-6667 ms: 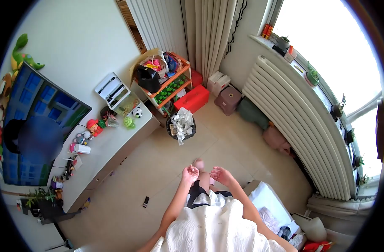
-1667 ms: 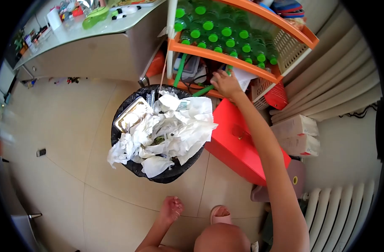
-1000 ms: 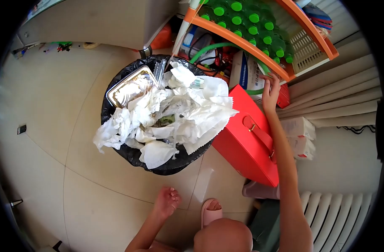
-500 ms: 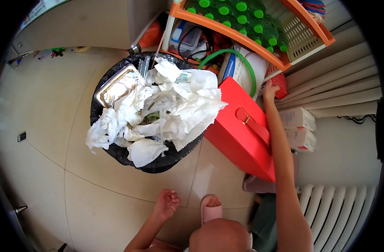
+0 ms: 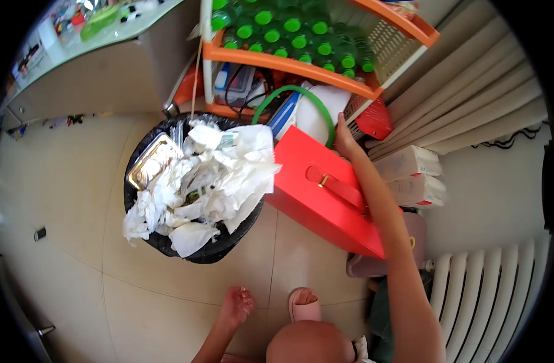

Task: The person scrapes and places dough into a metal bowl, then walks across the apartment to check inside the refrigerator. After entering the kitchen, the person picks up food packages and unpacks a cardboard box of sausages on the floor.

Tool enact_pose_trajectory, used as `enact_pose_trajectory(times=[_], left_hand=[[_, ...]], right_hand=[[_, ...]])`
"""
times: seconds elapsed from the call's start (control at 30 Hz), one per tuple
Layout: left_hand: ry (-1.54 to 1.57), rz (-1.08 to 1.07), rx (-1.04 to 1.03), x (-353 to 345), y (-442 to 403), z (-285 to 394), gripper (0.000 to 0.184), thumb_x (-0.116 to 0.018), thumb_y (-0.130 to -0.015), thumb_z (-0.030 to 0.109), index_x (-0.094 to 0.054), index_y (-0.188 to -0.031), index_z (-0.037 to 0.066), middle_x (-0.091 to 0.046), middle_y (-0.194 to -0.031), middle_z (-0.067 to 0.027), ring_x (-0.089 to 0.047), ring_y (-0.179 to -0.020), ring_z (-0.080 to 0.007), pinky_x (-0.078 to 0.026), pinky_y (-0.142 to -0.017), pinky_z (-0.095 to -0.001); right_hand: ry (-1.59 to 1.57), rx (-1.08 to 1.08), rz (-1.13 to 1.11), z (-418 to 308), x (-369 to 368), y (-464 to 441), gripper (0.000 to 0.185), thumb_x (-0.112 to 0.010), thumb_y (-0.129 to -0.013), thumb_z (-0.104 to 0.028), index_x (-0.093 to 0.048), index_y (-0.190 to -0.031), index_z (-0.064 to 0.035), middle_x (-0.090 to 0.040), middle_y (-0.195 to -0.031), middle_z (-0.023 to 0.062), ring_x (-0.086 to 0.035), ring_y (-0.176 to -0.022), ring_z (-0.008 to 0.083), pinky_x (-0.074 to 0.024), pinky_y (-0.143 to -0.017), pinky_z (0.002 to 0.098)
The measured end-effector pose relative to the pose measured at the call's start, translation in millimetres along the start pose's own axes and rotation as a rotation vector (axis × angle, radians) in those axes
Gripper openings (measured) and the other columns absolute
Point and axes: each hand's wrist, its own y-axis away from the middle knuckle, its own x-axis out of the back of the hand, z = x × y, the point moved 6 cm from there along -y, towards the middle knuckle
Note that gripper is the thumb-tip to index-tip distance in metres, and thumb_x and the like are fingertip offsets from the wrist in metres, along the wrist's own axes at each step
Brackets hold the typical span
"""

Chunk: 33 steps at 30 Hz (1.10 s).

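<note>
My right hand (image 5: pixel 346 138) reaches past the far end of a red box (image 5: pixel 316 187) with a strap handle. One finger stretches upward beside the lower shelf, and the other fingers are partly hidden. Close by are a white rounded item (image 5: pixel 319 115), a green hoop-like tube (image 5: pixel 326 118) and a red package (image 5: pixel 374 120). Low in the view, my left hand (image 5: pixel 237 305) hangs over the floor, fingers curled in, with nothing visible in them. Left of the box stands a bin lined with a black bag (image 5: pixel 210 254), heaped with crumpled white tissues (image 5: pixel 228 175) and a foil tray (image 5: pixel 153 161).
An orange-and-white shelf (image 5: pixel 301 69) holds several green-capped bottles (image 5: pixel 298 42). White packs (image 5: pixel 416 175) lie by the curtain (image 5: pixel 464 85), near a radiator (image 5: pixel 489 296). A cluttered table (image 5: pixel 77 42) stands at upper left. A small dark object (image 5: pixel 40 233) lies on the tiles.
The view has shifted, showing more of the table. My right hand has moved left, away from the red package, with its finger pointing up. My left hand stays curled low in the view.
</note>
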Motion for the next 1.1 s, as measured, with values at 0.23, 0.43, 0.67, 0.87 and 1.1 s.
enact_pose_trajectory(times=[0.23,0.43,0.67,0.87,1.1], left_hand=[[-0.098,-0.071,0.024,1.7,-4.1,-0.2,0.010,-0.048,-0.072,0.012,-0.049,-0.066,0.006,-0.045,-0.056,-0.0022,-0.041,-0.052,-0.0117,-0.038,-0.052,-0.0231],[-0.117,-0.048,-0.002,-9.2,0.2,16.1,0.008,-0.046,-0.070,0.007,-0.049,-0.064,0.003,-0.044,-0.056,-0.0020,-0.040,-0.052,-0.0118,-0.039,-0.053,-0.0226],[-0.120,-0.117,-0.007,-12.2,-6.8,24.2,0.008,-0.046,-0.070,0.007,-0.049,-0.064,0.003,-0.045,-0.056,-0.0027,-0.041,-0.052,-0.0123,-0.039,-0.053,-0.0226],[-0.101,-0.086,0.084,-14.2,-10.6,8.3,0.008,-0.045,-0.070,0.007,-0.049,-0.064,0.003,-0.046,-0.056,-0.0038,-0.041,-0.052,-0.0133,-0.038,-0.053,-0.0231],[-0.109,-0.124,0.089,-18.0,-18.5,14.5,0.009,-0.045,-0.070,0.009,-0.049,-0.065,0.003,-0.046,-0.056,-0.0033,-0.042,-0.052,-0.0136,-0.038,-0.055,-0.0249]], right_hand=[[0.467,0.439,0.437,-20.9,15.7,4.9,0.072,-0.039,-0.079,-0.048,-0.018,-0.121,0.0064,-0.036,-0.116,0.0282,-0.035,-0.111,0.0341,-0.0290,-0.089,0.0348],[0.877,0.713,0.575,-47.5,-16.9,107.4,0.040,-0.045,-0.079,-0.028,-0.039,-0.108,-0.0010,-0.047,-0.105,0.0173,-0.044,-0.097,0.0332,-0.0297,-0.083,0.0456],[1.127,0.705,0.589,10.6,-11.2,264.7,0.048,-0.048,-0.077,-0.031,-0.036,-0.112,0.0011,-0.042,-0.110,0.0176,-0.038,-0.104,0.0312,-0.0252,-0.089,0.0426],[1.424,0.937,0.775,41.9,-14.2,269.9,0.048,-0.049,-0.073,-0.028,-0.039,-0.109,0.0027,-0.042,-0.113,0.0184,-0.038,-0.107,0.0317,-0.0303,-0.087,0.0405],[1.253,1.065,0.869,26.5,5.0,239.3,0.038,-0.055,-0.064,-0.025,-0.050,-0.094,-0.0007,-0.048,-0.107,0.0143,-0.045,-0.102,0.0284,-0.0378,-0.080,0.0378]])
